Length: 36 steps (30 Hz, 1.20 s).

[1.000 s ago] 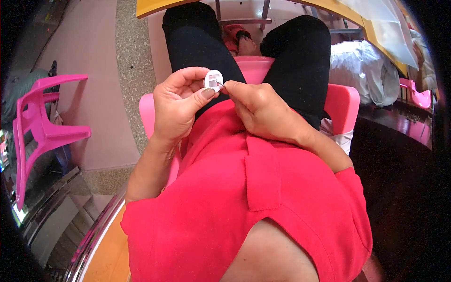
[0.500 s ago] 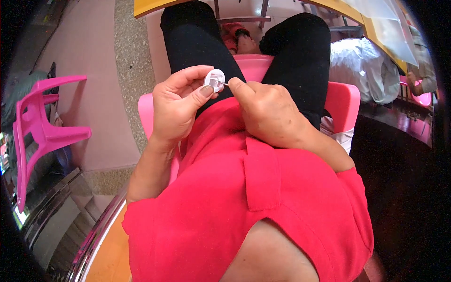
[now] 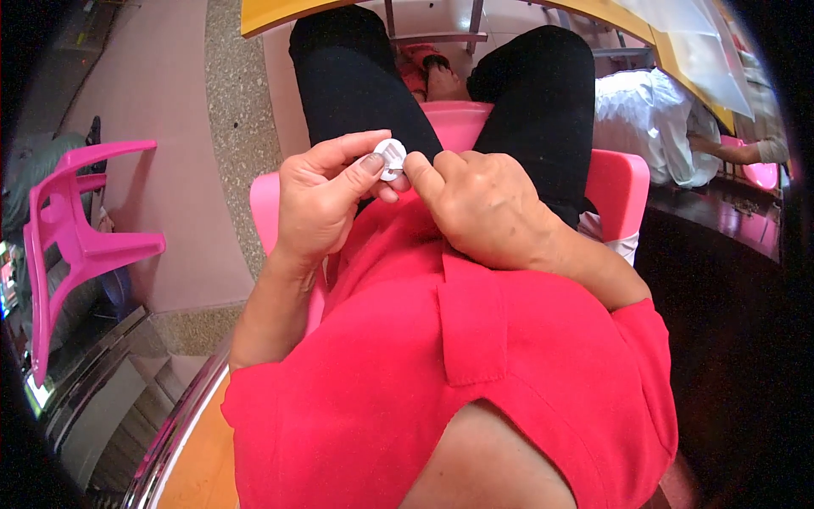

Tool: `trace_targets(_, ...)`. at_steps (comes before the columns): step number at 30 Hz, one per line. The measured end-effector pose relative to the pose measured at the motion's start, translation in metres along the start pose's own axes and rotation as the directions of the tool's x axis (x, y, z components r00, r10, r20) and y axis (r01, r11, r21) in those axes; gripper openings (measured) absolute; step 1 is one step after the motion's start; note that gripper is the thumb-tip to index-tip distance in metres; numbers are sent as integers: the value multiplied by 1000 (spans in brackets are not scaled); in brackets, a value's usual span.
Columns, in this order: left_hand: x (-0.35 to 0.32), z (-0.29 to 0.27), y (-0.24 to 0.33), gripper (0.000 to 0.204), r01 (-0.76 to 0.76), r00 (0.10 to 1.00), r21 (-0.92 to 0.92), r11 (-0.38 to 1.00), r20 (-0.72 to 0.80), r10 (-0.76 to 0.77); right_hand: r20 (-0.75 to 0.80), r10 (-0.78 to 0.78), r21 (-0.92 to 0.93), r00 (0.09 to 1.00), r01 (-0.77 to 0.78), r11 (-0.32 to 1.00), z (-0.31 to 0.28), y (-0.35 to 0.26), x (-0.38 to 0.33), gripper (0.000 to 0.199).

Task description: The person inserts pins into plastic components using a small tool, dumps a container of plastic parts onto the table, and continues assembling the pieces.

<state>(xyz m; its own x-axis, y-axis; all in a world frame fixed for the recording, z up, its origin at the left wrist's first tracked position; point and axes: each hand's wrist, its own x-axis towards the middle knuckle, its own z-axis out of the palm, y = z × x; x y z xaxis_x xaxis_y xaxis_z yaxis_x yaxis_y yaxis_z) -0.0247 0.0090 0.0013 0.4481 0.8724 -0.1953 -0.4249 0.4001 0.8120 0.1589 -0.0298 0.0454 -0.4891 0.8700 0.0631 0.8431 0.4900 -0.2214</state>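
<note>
A small round white plastic piece (image 3: 391, 156) with a recess in its face is pinched between the thumb and fingers of my left hand (image 3: 326, 191), above my lap. My right hand (image 3: 492, 204) is closed, its thumb and index finger right against the piece's right side. Those fingers grip a thin metal rod, now almost wholly covered by them, with its end at the recess. What the rod's other end looks like is hidden inside my right hand.
A pink seat (image 3: 619, 191) is under me, with a pink surface (image 3: 458, 120) showing between my knees. Ahead is a yellow tabletop edge (image 3: 585, 17). White fabric (image 3: 649, 119) and another person's arm (image 3: 736, 153) are at far right. A pink plastic chair (image 3: 68, 229) stands left.
My right fingers have moved closer to the white piece, covering the rod that showed between them. The piece has tilted and dropped slightly. At right, the other person's arm has reached toward the white fabric.
</note>
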Motion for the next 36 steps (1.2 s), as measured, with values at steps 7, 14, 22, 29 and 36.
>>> trace_targets(7,-1,-2,0,19,45,998,157,986,24,-50,130,-178,-178,975,200,964,-13,1,1,20)
trace_targets(14,-2,0,1,16,159,985,248,956,26,-171,179,-333,-127,926,358,925,-16,6,4,19)
trace_targets(22,6,-4,6,19,125,991,25,992,37,-125,154,-103,-71,983,115,991,-15,6,0,25)
trace_targets(29,4,-7,8,23,107,990,-56,993,99,-101,-127,-53,-70,990,44,997,-18,5,-9,32)
trace_targets(36,3,-3,2,22,86,992,-32,996,91,-83,-84,-82,-98,993,74,992,-13,3,-6,32)
